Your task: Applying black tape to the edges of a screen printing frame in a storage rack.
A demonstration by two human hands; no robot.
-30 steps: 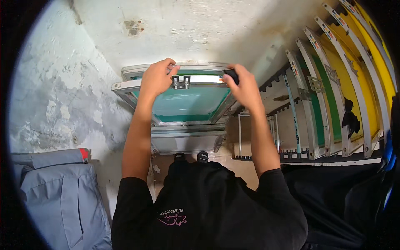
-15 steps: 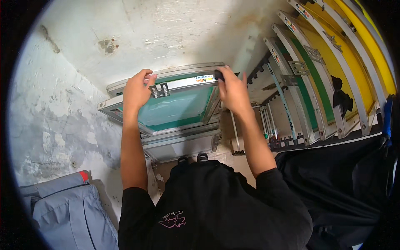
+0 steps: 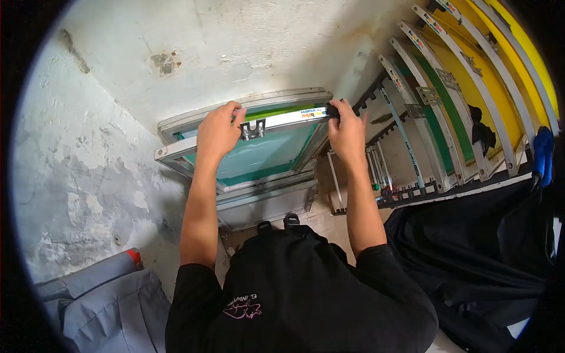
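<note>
A rough white wall [image 3: 235, 41] with grey stains fills the far and left side. On the right, a black rack [image 3: 406, 194] holds several upright frames with green and yellow mesh [image 3: 500, 82]. A grey bag [image 3: 100, 306] with a red detail lies near left. Black fabric [image 3: 488, 253] lies near right, and a blue object [image 3: 544, 156] is at the right edge.

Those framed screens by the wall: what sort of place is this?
Probably a screen-printing workshop. Both hands, left hand and right hand, grip a metal-framed teal mesh screen leaning with others on a rough plaster wall, and a rack holds more green and yellow screens.
</note>
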